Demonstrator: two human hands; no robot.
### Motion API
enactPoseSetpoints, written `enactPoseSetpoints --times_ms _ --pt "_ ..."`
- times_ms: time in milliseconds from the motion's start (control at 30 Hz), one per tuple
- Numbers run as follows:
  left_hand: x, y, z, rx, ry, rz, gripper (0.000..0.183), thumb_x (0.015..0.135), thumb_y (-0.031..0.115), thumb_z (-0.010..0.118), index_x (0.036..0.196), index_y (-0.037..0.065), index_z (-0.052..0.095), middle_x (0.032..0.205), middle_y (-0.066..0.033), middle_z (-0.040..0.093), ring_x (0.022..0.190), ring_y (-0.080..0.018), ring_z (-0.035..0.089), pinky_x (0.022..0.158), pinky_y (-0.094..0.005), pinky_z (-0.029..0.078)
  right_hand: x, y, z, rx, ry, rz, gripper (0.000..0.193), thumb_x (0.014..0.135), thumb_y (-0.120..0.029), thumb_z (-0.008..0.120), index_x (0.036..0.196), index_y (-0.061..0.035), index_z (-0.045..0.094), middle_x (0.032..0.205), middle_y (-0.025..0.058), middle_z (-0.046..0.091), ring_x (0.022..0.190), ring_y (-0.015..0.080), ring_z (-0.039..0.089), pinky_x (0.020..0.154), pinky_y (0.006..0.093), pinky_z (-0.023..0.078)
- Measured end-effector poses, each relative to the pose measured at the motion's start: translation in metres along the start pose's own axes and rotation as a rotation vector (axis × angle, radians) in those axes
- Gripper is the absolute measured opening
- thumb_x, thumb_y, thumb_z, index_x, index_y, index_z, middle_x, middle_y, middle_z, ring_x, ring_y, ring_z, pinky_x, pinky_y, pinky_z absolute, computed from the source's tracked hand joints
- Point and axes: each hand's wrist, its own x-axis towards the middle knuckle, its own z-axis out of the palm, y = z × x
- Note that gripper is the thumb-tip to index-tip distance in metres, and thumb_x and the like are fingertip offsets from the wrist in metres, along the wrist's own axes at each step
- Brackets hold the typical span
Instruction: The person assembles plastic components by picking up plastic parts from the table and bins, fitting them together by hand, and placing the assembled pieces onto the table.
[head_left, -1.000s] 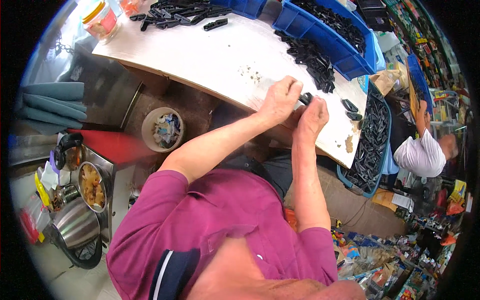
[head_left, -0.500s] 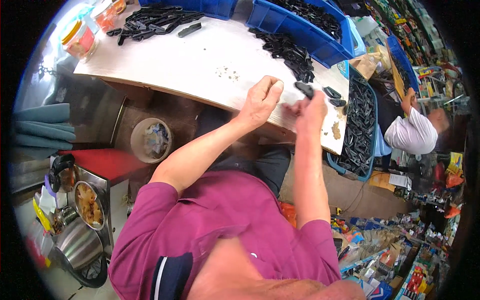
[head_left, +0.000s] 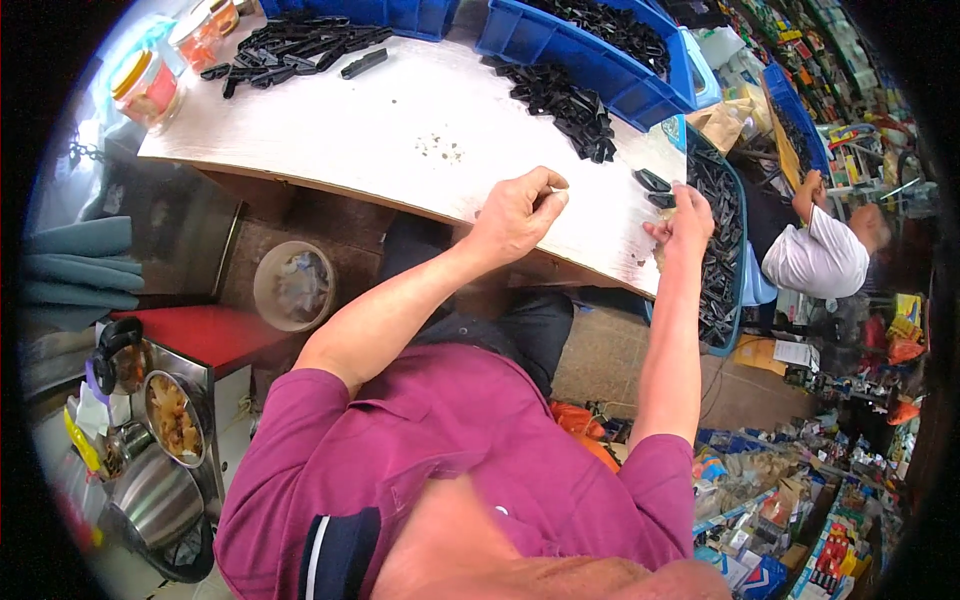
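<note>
My left hand (head_left: 518,214) is closed above the table's front edge, thumb and forefinger curled toward each other. Anything between those fingertips is too small to make out. Over the right end of the white table (head_left: 330,125), my right hand (head_left: 685,222) has its fingers apart and shows nothing held. Close to its fingertips lie a black, elongated plastic piece (head_left: 652,181) and another like it. A pile of similar black pieces (head_left: 565,105) spreads beyond both hands. Just right of my right hand stands a blue basket (head_left: 741,262) full of black parts.
Blue bins (head_left: 575,62) line the table's far side. More black strips (head_left: 290,48) and a lidded jar (head_left: 145,88) occupy its left. Below are a waste bucket (head_left: 262,290) and a red-topped cabinet (head_left: 205,335). A person in a white shirt (head_left: 815,258) is at the right.
My right hand has moved right toward the table's end, and the black piece it held is no longer in it. My left thumb and forefinger have shifted slightly. The view has moved a little.
</note>
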Motion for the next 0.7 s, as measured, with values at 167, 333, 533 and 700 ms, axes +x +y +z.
enactPoseSetpoints --times_ms 167,333,533,700 --pt "0.011 0.003 0.003 0.137 -0.041 -0.022 0.027 0.093 0.016 0.061 0.116 0.002 0.062 0.08 -0.0121 0.064 0.069 -0.0171 0.06 0.064 -0.0315 0.049 0.012 0.007 0.017 -0.466 -0.073 -0.151 0.049 0.078 -0.027 0.079 0.12 -0.0067 0.064 0.089 0.0097 0.063 0.049 0.014 0.052 0.043 0.0289 0.049" --pt "0.052 -0.011 0.017 0.682 0.153 0.335 0.025 0.088 0.016 0.06 0.112 0.009 0.065 0.097 -0.0158 0.058 0.093 -0.0355 0.06 0.074 -0.0451 0.053 0.015 0.007 0.012 -0.653 -0.028 -0.207 0.047 0.075 -0.031 0.078 0.115 -0.0072 0.068 0.101 0.0137 0.067 0.072 0.0223 0.067 0.046 0.0319 0.057" --pt "0.081 -0.024 0.012 0.892 0.039 0.369 0.011 0.082 0.009 0.058 0.088 0.01 0.067 0.095 -0.0144 0.053 0.096 -0.0363 0.054 0.07 -0.046 0.053 0.04 0.016 -0.009 -0.47 0.145 -0.04 0.044 0.077 -0.026 0.078 0.114 -0.0064 0.066 0.082 0.0126 0.066 0.046 0.0222 0.056 0.037 0.0325 0.047" --pt "0.071 -0.026 0.007 0.907 0.017 0.393 0.011 0.083 0.011 0.059 0.09 0.008 0.067 0.093 -0.0137 0.057 0.094 -0.0341 0.056 0.074 -0.0454 0.053 0.038 0.011 -0.028 -0.206 0.26 0.045 0.042 0.08 -0.025 0.077 0.111 -0.0011 0.063 0.071 0.014 0.063 0.038 0.0198 0.052 0.037 0.0343 0.048"
